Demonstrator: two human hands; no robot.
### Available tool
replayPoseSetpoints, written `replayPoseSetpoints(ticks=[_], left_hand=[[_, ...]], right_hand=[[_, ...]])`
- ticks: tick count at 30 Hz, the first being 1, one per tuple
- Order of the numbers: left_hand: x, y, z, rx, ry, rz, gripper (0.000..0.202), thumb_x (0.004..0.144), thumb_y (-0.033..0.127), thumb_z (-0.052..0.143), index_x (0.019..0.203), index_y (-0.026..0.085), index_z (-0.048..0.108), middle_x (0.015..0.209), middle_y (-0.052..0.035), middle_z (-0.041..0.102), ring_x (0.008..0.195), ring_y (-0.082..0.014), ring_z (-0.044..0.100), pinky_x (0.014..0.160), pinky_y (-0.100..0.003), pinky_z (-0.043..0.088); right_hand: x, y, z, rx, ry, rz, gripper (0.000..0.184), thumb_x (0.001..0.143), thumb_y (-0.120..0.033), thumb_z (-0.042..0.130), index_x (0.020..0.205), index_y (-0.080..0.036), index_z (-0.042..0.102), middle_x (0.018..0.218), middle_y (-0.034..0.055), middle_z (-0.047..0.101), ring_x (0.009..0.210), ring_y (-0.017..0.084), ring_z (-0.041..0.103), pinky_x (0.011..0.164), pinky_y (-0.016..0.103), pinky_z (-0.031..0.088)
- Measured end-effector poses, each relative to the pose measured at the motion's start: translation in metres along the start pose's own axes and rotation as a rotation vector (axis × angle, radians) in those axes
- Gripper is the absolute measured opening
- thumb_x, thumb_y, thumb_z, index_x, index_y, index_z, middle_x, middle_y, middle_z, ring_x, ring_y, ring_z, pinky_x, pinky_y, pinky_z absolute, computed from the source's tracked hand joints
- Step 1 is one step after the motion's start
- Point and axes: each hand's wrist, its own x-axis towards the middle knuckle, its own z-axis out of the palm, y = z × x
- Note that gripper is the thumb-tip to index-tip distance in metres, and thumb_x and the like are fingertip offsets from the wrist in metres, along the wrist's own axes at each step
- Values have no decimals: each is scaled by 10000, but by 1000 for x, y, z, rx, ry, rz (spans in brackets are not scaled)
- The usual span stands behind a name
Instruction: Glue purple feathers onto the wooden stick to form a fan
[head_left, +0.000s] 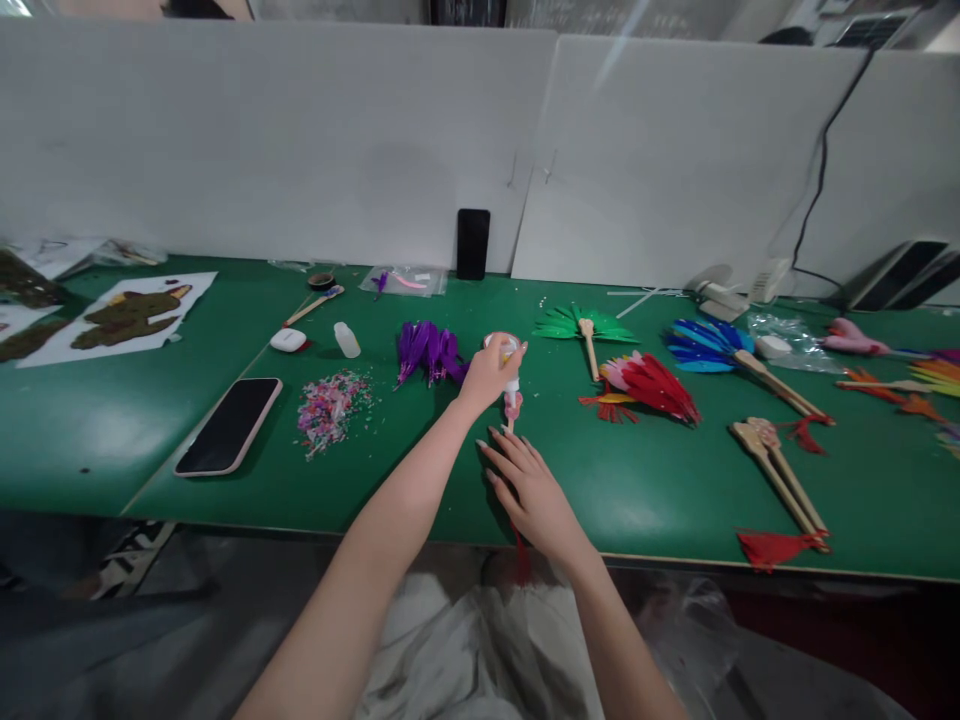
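Spread at left on a green surface (420,460): white paper (184,293) bearing a brown animal-like picture (124,315), then a dark-screened phone (229,427) flat by the near edge. Farther right, a scatter of pink and multicoloured flakes (332,408), with a small white case (288,341) and a translucent white piece (346,340) on the far side. Next along, a bundle of purple petals (427,352); beyond, a black phone (472,245) propped upright against a white partition (262,140).

In the middle, curled around a white-nozzled bottle (512,387): fingers of the left hand (484,380), nozzle pointing down over the pink head of a wooden stick (513,408). Laid low over the stick's handle, on the near side: the right hand (534,492), fingers slightly spread; cannot tell whether pinching or only pressing. Hanging past the near edge, a red tassel (523,562).

Probably best done with a light, even squeeze, nozzle close to the pink head but not scraping, stick pinned against rolling. Worth guarding against: drips on the purple petals, just left.

At right, a green-petalled fan (559,324), a red petal bundle (666,388) nearer, a blue-petalled fan (701,345) and, near right, paired wooden sticks (780,486).
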Motion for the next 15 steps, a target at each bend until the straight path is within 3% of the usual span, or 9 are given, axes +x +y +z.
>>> replayPoseSetpoints(ticks=[3, 8, 11, 15], left_hand=[[0, 0, -2, 0, -47, 32, 212, 822, 378, 472, 883, 178, 508, 599, 29, 509, 518, -105, 485, 526, -206, 336], [1, -2, -3, -16, -8, -1, 249, 819, 400, 466, 911, 172, 505, 587, 32, 500, 526, -107, 482, 530, -204, 327], [1, -3, -2, -30, -65, 28, 241, 804, 404, 487, 876, 176, 514, 586, 33, 502, 528, -103, 478, 522, -200, 323], [2, -5, -3, -67, 76, -53, 232, 824, 391, 465, 912, 180, 503, 645, 9, 552, 543, -105, 501, 521, -200, 334]], right_hand=[[0, 0, 0, -9, -10, 3, 432, 903, -251, 345, 1328, -240, 419, 1422, 43, 355, 1333, 198, 259, 1076, 456, 264], [0, 0, 0, -19, -25, 6, 436, 900, -242, 347, 1330, -226, 418, 1428, 47, 345, 1336, 193, 252, 1083, 445, 254], [0, 0, 0, -11, -12, 4, 433, 899, -243, 347, 1325, -230, 426, 1420, 49, 359, 1332, 197, 261, 1078, 455, 261], [0, 1, 0, -7, -7, -2, 439, 897, -243, 349, 1330, -237, 417, 1420, 48, 359, 1331, 200, 265, 1075, 458, 267]])
